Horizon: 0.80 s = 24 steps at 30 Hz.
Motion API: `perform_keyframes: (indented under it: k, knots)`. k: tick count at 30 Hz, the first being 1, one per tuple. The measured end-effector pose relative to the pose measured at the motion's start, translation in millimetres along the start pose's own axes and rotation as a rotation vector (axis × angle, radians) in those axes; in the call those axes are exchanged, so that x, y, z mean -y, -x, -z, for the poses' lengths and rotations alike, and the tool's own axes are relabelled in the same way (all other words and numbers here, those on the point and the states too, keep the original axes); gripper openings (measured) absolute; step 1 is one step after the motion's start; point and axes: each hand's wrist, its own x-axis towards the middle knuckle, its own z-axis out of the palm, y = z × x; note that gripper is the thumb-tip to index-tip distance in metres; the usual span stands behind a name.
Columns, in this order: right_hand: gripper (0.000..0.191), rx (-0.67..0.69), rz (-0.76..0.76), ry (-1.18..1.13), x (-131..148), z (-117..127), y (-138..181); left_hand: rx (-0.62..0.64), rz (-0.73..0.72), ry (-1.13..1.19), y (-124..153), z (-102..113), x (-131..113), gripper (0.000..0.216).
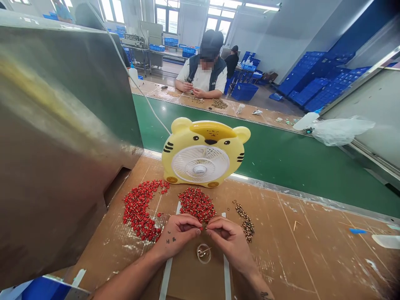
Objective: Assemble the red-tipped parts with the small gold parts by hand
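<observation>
My left hand point(178, 234) is closed in a pinch on a small red part point(201, 228), only a speck of which shows between the fingertips. Close beside it, my right hand point(230, 239) also pinches, but its fingers hide whatever is in them. Just beyond both hands lies a heap of small red parts with metal ends point(196, 203). A larger, curved heap of similar red parts point(137, 210) spreads to the left. Right of my right hand is a strip of small brass-and-dark pieces point(247, 225). Below my fingertips sits a small round clear dish point(204, 262) with thin pieces in it.
A yellow animal-faced fan point(168, 164) stands behind the heaps, its cord running up left. A large metal housing point(62, 146) walls off the left. Beyond the green conveyor belt point(281, 158), a person point(203, 71) handles small parts. A plastic bag point(342, 129) lies at the far right.
</observation>
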Motion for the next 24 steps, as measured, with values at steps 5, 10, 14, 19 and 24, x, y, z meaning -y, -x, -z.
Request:
perform_keyframes:
  k: [5, 10, 14, 19, 24]
  knots:
    - [0.010, 0.037, 0.027, 0.051, 3.8, -4.3, 1.0, 0.016, -0.036, -0.079, -0.1, 0.3, -0.3, 0.016]
    - [0.011, 0.066, 0.049, 0.121, 4.4, -6.5, 1.6, 0.005, -0.030, -0.120, -0.6, 1.0, 0.5, 0.014]
    - [0.008, 0.030, 0.013, 0.085, -1.3, -6.5, 3.2, -0.023, -0.011, -0.153, 0.2, 0.6, -1.0, 0.013]
    - [0.007, -0.004, -0.018, 0.132, 1.6, -5.2, 5.9, -0.036, -0.048, -0.235, 1.2, 1.1, 0.6, 0.009]
    - [0.010, 0.045, 0.066, 0.249, 10.9, -5.6, 5.7, -0.033, -0.032, -0.298, 2.5, 3.5, 3.8, 0.009]
